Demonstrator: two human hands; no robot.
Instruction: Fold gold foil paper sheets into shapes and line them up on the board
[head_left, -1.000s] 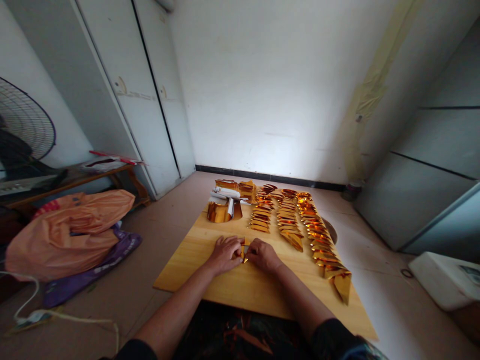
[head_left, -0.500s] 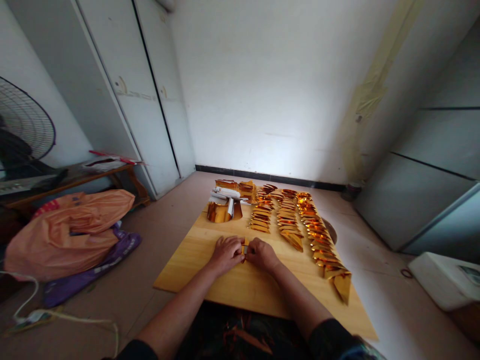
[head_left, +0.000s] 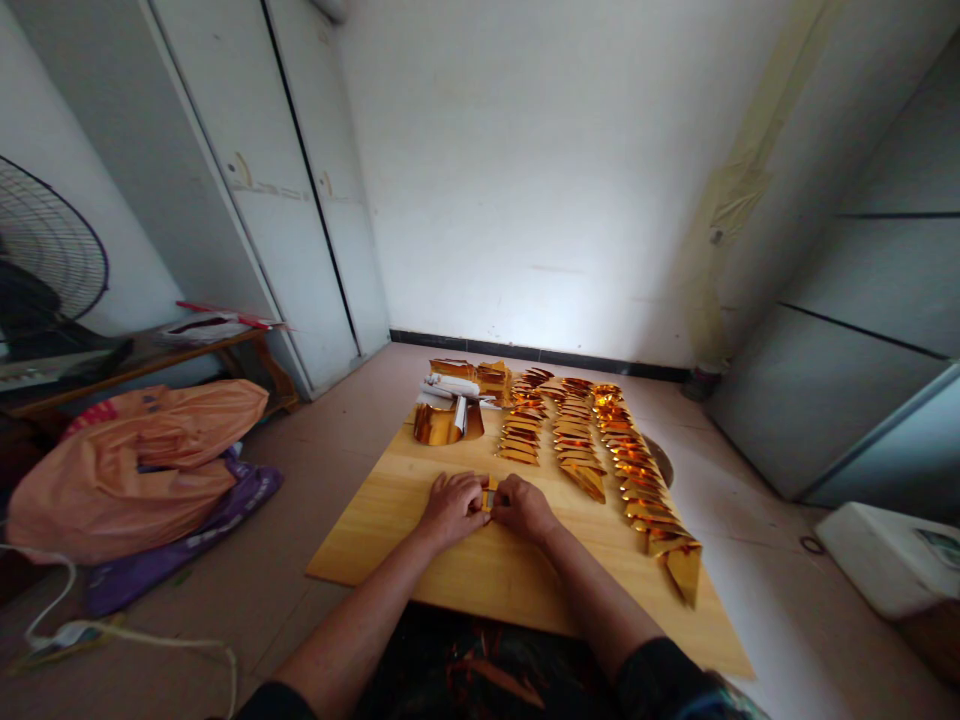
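Observation:
A small piece of gold foil paper (head_left: 489,494) lies at the middle of the wooden board (head_left: 382,545), pinched between my two hands. My left hand (head_left: 454,508) is closed on its left side, and my right hand (head_left: 522,505) is closed on its right side. Fingers cover most of the sheet; a greyish patch shows in the gap. Beyond my hands stands a curled gold foil sheet (head_left: 439,424) with a white roll (head_left: 454,386) behind it. Folded gold foil pieces (head_left: 579,425) overlap in long rows, the longest row (head_left: 637,480) running down the right side.
An orange plastic bag (head_left: 135,470) and a purple bag (head_left: 187,545) lie on the floor at left, near a cord (head_left: 172,643). A fan (head_left: 45,250) stands on a low wooden table. Grey cabinets flank both sides; a white box (head_left: 889,560) sits at right.
Almost nothing differs. Both hands keep their place on the gold foil paper, with only a very slight shift of the fingers and of the view.

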